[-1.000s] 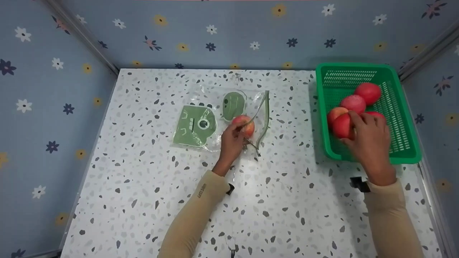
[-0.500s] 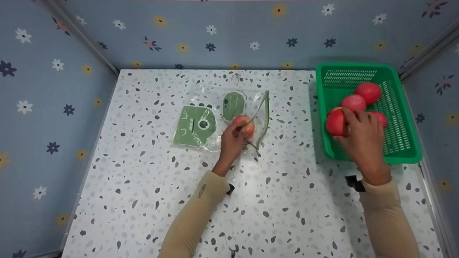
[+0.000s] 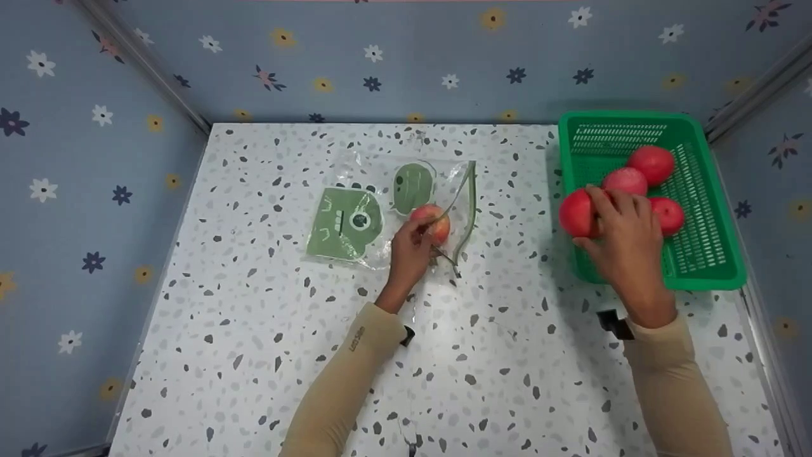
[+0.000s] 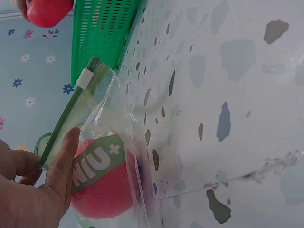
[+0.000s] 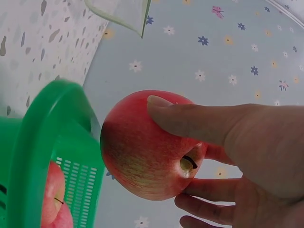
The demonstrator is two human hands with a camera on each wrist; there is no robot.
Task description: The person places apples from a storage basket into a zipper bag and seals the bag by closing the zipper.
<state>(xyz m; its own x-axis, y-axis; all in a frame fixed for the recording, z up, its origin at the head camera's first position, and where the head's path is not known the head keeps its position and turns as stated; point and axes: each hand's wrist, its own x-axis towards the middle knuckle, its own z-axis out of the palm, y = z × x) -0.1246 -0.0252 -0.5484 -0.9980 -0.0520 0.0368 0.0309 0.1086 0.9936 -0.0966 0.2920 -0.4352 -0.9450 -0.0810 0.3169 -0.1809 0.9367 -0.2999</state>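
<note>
A clear zip bag with green cartoon prints lies on the table, its green-edged mouth gaping to the right. My left hand pinches the near edge of that mouth; the left wrist view shows the fingers at the green zip strip with its white slider. Inside the bag is one apple, partly behind the print. My right hand grips a red apple over the left rim of the green basket. Thumb and fingers hold its sides, with the stem hollow showing in the right wrist view.
Several apples, among them one at the back and one beside the right hand, sit in the basket. A blue flowered wall closes off the back and sides. Speckled white table extends in front.
My right hand has lifted the red apple and carried it left, from inside the basket to over its left rim. The left hand and the bag have stayed put.
</note>
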